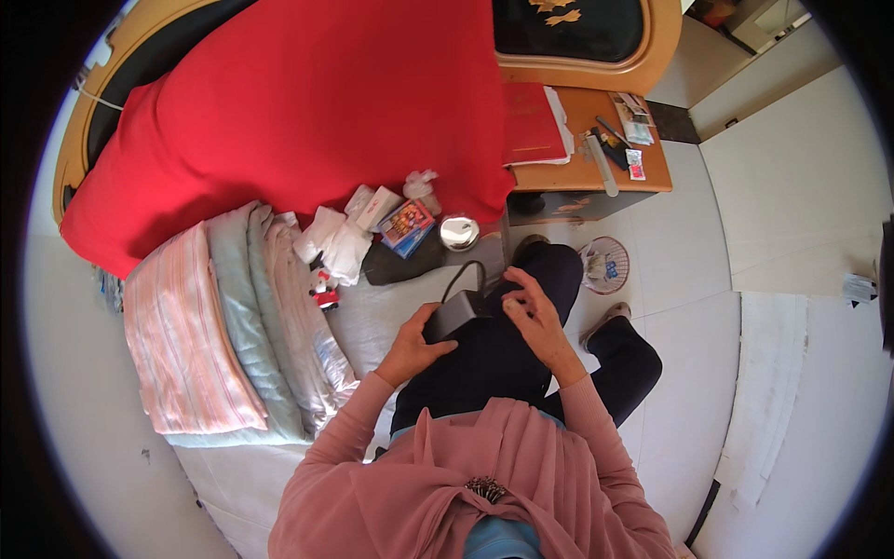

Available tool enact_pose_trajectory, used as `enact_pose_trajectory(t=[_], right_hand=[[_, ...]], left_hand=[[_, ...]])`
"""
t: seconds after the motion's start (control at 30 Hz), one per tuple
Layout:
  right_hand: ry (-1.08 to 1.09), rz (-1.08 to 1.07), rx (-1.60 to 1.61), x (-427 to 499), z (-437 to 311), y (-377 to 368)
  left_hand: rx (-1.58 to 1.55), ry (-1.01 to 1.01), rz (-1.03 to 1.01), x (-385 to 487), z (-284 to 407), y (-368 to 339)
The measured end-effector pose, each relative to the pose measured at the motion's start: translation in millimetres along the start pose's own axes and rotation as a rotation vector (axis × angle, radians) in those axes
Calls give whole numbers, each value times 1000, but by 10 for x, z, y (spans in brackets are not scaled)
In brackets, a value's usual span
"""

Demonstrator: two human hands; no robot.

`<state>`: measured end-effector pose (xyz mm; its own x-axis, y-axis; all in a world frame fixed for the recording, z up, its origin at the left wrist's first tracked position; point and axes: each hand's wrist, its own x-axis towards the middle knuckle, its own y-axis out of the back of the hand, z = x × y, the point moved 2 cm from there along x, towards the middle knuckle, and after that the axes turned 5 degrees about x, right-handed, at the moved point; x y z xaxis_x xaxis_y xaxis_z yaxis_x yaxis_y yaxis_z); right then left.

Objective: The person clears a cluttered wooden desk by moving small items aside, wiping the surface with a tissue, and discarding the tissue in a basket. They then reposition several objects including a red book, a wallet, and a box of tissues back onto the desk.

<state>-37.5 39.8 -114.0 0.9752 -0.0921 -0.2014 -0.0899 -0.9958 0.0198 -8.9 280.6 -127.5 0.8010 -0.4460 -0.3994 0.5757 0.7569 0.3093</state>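
Note:
My left hand (413,347) holds a dark grey, box-shaped device (452,316) above my lap, its thumb along the near side. From the device's far end a black cord or strap (466,268) arches up in a loop. My right hand (535,316) hovers just right of the device, over my thigh. Its fingers are bent and apart from the thumb, and I see nothing between them. Dark trousers (482,370) cover my legs beneath both hands.
Left of me lie folded quilts (188,335). Beyond my hands are a red and white toy figure (324,290), a small white box (379,208), colourful packs (405,225) and a round mirror (459,233). A wire-mesh basket (627,267) stands beside my right leg, near a wooden bedside cabinet (587,178).

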Motion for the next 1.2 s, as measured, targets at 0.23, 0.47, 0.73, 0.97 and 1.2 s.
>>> enact_pose_trajectory(t=[0.23, 0.47, 0.73, 0.97, 1.2], right_hand=[[33, -87, -343, 284, -685, 407], [104, -144, -608, 689, -1096, 897], [371, 15, -844, 1684, -1805, 1661], [320, 197, -1072, 3115, -1673, 2003], [129, 71, -937, 4001, -984, 1961]], left_hand=[[-181, -191, -143, 707, 454, -413], [-252, -325, -180, 1397, 955, -618], [-615, -402, 255, 2104, 1248, -1162], [-86, -654, 104, 2073, 814, -1961], [-100, -611, 117, 2218, 720, -1890]])
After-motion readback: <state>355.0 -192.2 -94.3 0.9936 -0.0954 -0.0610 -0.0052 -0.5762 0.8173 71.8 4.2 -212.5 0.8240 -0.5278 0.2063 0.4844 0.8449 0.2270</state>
